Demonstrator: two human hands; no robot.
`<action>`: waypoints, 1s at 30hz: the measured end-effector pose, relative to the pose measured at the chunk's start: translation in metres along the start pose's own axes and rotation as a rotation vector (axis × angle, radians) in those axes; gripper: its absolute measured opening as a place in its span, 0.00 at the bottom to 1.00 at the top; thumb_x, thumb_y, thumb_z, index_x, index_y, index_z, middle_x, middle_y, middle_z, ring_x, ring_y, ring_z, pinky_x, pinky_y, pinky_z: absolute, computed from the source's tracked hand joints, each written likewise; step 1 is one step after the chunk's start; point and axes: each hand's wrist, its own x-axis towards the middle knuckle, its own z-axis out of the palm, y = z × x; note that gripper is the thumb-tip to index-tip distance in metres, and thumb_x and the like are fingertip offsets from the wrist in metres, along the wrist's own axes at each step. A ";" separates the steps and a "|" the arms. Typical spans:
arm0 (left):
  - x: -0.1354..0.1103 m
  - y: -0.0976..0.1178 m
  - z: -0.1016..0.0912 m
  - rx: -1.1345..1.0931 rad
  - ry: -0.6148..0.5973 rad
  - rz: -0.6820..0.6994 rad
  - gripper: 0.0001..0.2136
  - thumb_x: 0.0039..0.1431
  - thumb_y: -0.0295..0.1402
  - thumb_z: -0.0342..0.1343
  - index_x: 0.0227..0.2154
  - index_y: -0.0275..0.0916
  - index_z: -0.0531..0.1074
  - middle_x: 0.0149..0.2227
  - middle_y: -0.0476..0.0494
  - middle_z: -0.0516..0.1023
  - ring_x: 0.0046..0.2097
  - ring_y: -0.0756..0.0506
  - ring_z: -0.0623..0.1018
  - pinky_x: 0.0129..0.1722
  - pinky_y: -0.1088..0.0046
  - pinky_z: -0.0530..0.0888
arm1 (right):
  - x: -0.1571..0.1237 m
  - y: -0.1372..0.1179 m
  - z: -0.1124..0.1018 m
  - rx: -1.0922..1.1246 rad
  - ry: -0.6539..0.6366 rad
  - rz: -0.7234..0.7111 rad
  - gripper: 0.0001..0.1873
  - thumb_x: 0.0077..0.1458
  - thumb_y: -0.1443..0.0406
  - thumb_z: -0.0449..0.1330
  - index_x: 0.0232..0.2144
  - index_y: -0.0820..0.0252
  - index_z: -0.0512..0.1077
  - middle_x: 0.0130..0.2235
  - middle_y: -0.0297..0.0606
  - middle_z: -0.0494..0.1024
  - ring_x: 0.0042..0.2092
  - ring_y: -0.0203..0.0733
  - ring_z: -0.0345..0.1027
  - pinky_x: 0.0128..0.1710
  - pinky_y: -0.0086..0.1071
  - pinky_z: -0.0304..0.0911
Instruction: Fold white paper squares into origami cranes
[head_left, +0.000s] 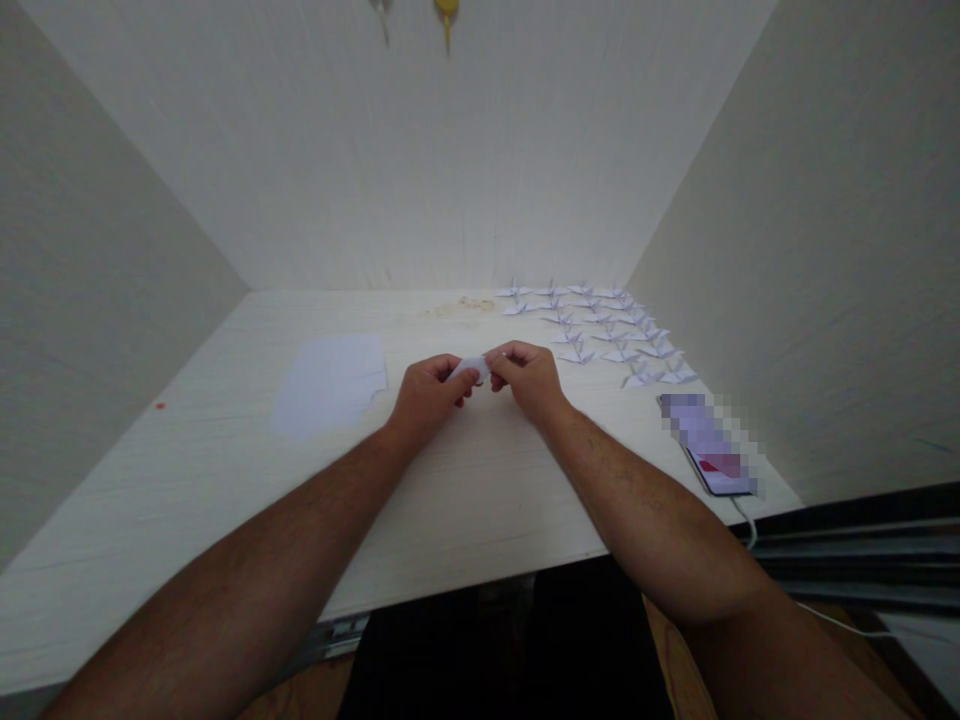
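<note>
Between my two hands, above the middle of the white table (480,480), is a small folded piece of white paper (472,365). My left hand (435,388) pinches it from the left, with the thumb lying on top. On the other side, my right hand (525,372) has thumb and fingers closed at the paper's right end. Fingers cover part of the folds, so its exact shape cannot be made out. To the left lies a stack of white paper sheets (326,385). Beyond my right hand stand several folded white paper cranes (576,352) in rows.
A phone (709,445) with a cable (744,520) lies near the table's right edge. Walls close off the table at the back, left and right. A yellow hanging thing (447,10) is on the back wall. A small red spot (160,406) marks the table at left.
</note>
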 end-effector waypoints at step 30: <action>0.007 -0.010 0.001 -0.269 0.025 -0.125 0.11 0.49 0.38 0.66 0.26 0.36 0.73 0.24 0.44 0.79 0.27 0.48 0.79 0.31 0.71 0.75 | 0.004 0.005 -0.005 0.014 0.104 -0.019 0.12 0.49 0.58 0.65 0.21 0.59 0.73 0.18 0.29 0.71 0.20 0.31 0.61 0.23 0.28 0.58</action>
